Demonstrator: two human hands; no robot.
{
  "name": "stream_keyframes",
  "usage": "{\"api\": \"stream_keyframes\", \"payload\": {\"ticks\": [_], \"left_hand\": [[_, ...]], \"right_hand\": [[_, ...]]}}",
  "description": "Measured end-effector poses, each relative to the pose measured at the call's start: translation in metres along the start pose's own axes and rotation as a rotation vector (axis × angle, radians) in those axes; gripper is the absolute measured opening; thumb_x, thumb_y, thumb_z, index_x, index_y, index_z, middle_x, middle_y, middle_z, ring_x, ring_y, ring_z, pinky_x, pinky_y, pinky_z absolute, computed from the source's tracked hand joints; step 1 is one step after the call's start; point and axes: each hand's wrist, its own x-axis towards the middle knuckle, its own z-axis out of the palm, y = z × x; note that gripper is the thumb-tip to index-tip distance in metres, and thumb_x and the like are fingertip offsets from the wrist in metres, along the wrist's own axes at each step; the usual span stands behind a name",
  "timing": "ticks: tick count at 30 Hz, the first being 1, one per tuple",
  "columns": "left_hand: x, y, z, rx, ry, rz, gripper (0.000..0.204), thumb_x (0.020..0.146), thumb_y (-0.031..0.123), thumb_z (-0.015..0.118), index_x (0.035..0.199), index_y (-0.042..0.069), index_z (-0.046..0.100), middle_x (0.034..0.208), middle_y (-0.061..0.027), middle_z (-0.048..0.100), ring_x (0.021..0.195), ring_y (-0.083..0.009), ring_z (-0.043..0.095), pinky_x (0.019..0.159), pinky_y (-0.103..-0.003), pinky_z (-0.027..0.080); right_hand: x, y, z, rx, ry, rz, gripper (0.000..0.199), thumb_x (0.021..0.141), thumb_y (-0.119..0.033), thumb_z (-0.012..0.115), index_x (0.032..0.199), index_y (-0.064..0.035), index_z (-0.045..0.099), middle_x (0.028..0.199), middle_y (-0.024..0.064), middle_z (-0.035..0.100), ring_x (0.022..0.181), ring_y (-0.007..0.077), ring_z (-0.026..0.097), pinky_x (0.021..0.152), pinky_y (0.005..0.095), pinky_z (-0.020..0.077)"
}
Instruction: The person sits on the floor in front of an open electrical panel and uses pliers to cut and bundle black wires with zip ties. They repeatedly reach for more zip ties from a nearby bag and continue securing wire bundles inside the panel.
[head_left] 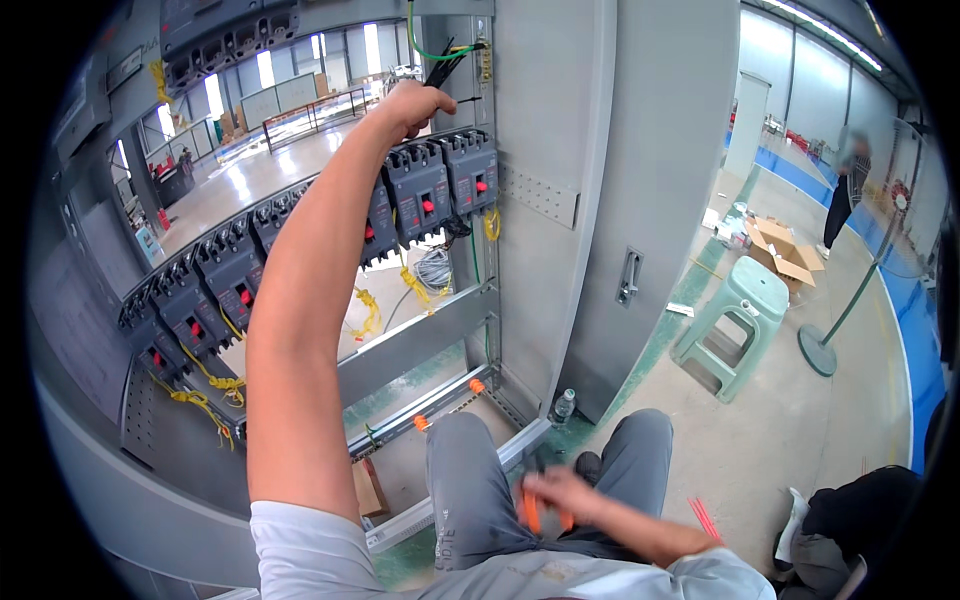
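My left hand [412, 106] reaches up above the breaker row, its fingers closed around a bundle of thin black strips [446, 66] that look like cable ties. The bundle's tips fan upward near a green-and-yellow wire [424, 48] that runs to the cabinet's side post. Just below the hand sit dark grey circuit breakers [418, 188] with red toggles. Down in front of my lap, my right hand [560, 494], slightly blurred, grips an orange-handled hand tool [531, 512]. The tool's head is too dark to make out.
The grey cabinet frame [400, 340] surrounds the breakers, with yellow wire bundles [368, 312] hanging below. A grey door [650, 160] stands on the right. Beyond it are a green stool [757, 285], a cardboard box [783, 250] and a stand fan. A bottle [565, 403] stands by the cabinet base.
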Motion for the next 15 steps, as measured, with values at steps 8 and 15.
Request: {"api": "stream_keyframes", "payload": {"ticks": [8, 15], "left_hand": [[-0.022, 0.003, 0.01, 0.02, 0.105, 0.006, 0.021, 0.083, 0.019, 0.075, 0.074, 0.008, 0.06, 0.058, 0.0027, 0.04, 0.046, -0.0085, 0.03, 0.043, -0.031, 0.02], [-0.026, 0.005, 0.011, -0.064, 0.111, 0.065, 0.025, 0.084, 0.018, 0.077, 0.072, 0.003, 0.061, 0.057, -0.0004, 0.042, 0.045, -0.0127, 0.033, 0.045, -0.035, 0.023]], "right_hand": [[0.072, -0.411, -0.045, -0.702, 0.463, -0.383, 0.089, 0.092, -0.082, 0.037, 0.101, 0.0024, 0.066, 0.078, 0.0149, 0.069, 0.07, 0.0268, 0.074, 0.065, 0.037, 0.0605], [0.138, -0.528, -0.049, -0.986, 0.53, 0.072, 0.094, 0.081, -0.093, 0.037, 0.086, -0.002, 0.063, 0.074, 0.0144, 0.066, 0.069, 0.0321, 0.075, 0.056, 0.0473, 0.0613]]}}
